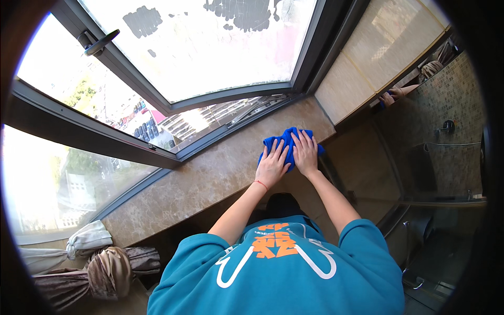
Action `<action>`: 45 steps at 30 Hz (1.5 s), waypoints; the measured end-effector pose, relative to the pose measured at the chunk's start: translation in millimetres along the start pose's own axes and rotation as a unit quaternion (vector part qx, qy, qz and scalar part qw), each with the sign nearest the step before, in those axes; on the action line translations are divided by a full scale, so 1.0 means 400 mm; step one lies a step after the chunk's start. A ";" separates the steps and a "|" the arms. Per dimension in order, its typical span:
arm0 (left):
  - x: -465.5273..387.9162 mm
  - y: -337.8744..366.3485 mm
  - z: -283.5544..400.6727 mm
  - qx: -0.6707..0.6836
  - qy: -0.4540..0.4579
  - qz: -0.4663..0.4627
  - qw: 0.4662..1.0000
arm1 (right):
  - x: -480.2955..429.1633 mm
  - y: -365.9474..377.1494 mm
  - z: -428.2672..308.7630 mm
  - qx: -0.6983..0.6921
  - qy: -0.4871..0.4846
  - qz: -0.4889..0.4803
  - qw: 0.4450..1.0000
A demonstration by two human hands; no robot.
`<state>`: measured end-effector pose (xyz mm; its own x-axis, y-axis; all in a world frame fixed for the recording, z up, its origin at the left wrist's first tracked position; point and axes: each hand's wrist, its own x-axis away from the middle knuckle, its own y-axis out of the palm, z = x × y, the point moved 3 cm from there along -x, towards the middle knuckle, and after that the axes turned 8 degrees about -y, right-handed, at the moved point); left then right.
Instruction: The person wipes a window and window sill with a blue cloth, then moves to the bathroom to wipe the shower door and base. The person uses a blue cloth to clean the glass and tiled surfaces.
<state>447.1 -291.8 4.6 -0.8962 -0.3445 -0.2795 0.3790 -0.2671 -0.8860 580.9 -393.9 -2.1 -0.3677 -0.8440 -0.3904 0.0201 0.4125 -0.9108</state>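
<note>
A bunched blue cloth [289,143] lies on the brown marbled stone windowsill [212,169], near its right end. Flat on the cloth's left part rests my left hand [272,165], fingers spread, with a thin red string around the wrist. My right hand [304,152] presses on the cloth's right part, its fingers nearly together and pointing towards the window. Both thumbs point inward over the cloth. The undersides of the hands and the cloth's lower folds are hidden.
Beyond the sill, a grey-framed window sash [232,92] with a dark handle [101,42] stands open. Knotted curtains [108,271] hang at the lower left. A tiled wall [346,86] bounds the sill on the right, beside a glass panel [425,157] with reflections.
</note>
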 end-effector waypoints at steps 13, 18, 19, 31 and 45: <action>0.002 -0.014 -0.002 0.015 0.005 0.021 1.000 | -0.001 0.001 -0.003 0.014 0.006 -0.004 1.000; 0.003 -0.012 -0.004 0.019 0.002 0.019 1.000 | 0.000 0.009 0.003 0.003 0.008 0.002 1.000; 0.002 -0.007 -0.006 0.019 -0.009 -0.009 1.000 | 0.000 0.010 0.003 0.009 -0.001 0.006 1.000; 0.000 -0.010 0.002 0.002 -0.002 0.019 1.000 | 0.001 0.008 0.005 0.010 -0.001 0.008 1.000; -0.005 -0.016 0.008 -0.006 -0.006 0.017 1.000 | 0.004 0.004 0.001 -0.003 0.013 0.014 1.000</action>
<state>447.3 -292.2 12.0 -0.8798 -0.3645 -0.3052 0.4063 -0.2432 -0.8808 580.9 -394.5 -4.3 -0.3918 -0.8228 -0.4116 0.0248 0.4377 -0.8988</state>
